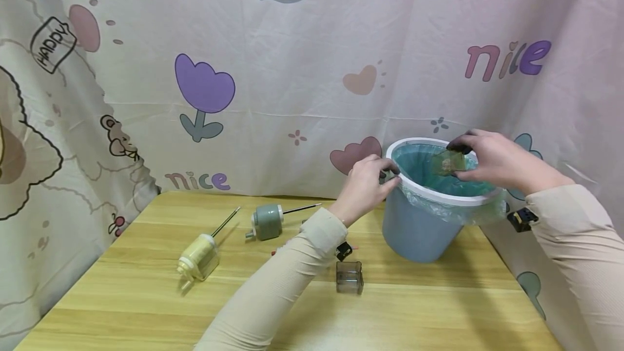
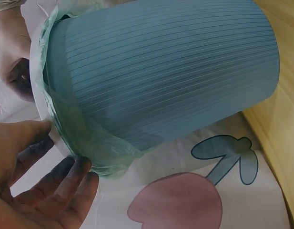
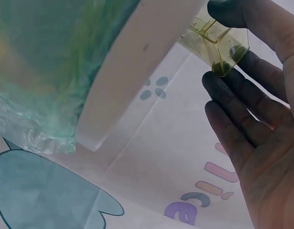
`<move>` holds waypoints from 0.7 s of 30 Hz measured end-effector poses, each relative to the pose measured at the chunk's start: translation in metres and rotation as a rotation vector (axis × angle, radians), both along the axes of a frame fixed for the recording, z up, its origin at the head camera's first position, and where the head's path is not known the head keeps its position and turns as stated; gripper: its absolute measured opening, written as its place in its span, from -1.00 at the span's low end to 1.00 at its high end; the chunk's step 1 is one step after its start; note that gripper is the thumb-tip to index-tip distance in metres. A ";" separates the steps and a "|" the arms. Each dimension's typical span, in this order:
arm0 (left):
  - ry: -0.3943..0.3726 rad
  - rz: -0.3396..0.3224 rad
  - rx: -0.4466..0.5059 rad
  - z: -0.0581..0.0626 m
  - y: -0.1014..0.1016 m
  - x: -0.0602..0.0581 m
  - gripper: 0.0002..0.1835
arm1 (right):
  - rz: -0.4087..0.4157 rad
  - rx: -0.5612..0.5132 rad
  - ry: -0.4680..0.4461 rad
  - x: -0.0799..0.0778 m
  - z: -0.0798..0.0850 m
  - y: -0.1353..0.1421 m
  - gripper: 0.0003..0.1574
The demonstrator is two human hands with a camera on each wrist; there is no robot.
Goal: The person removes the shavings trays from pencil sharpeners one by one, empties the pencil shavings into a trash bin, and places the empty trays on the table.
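Observation:
My right hand (image 1: pixel 492 158) holds a see-through yellowish shavings drawer (image 1: pixel 448 162) between thumb and fingers, tilted over the mouth of the trash can (image 1: pixel 414 232). A pale brown patch shows through its wall. In the right wrist view the thumb and fingertips pinch the clear drawer (image 3: pixel 216 45) beside the white rim (image 3: pixel 132 71). My left hand (image 1: pixel 368 183) grips the near left of the rim, and in the left wrist view its thumb and fingers lie on the rim and the green bag liner (image 2: pixel 108 152).
A yellow crank pencil sharpener (image 1: pixel 197 256) and a grey-green one (image 1: pixel 268 222) lie on the table's left, each with a pencil inserted. A smoky clear drawer (image 1: pixel 349 278) sits near the left sleeve. Small red-tipped items lie partly hidden behind that forearm. Printed curtain hangs behind.

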State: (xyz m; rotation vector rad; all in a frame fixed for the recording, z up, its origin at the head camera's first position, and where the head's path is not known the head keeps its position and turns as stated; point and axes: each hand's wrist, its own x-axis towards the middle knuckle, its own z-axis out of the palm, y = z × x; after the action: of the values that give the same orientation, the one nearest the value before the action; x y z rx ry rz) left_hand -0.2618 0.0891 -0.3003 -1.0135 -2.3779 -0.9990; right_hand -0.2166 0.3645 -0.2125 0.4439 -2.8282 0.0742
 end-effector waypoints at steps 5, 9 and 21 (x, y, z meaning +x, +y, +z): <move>0.000 -0.001 0.014 0.000 0.001 -0.001 -0.86 | -0.003 0.034 0.001 -0.001 0.002 -0.002 -0.26; 0.012 -0.005 0.019 -0.002 0.001 -0.001 -0.87 | 0.020 0.056 0.009 -0.001 0.002 -0.004 -0.25; 0.044 0.007 0.018 -0.005 0.001 -0.002 -0.87 | 0.095 0.203 0.063 -0.001 0.006 -0.009 -0.27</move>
State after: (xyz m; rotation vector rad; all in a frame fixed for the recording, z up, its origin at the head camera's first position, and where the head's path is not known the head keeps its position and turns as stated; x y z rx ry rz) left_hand -0.2639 0.0904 -0.3050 -1.0103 -2.3316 -0.9838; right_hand -0.2171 0.3555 -0.2061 0.6139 -2.7625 -0.2057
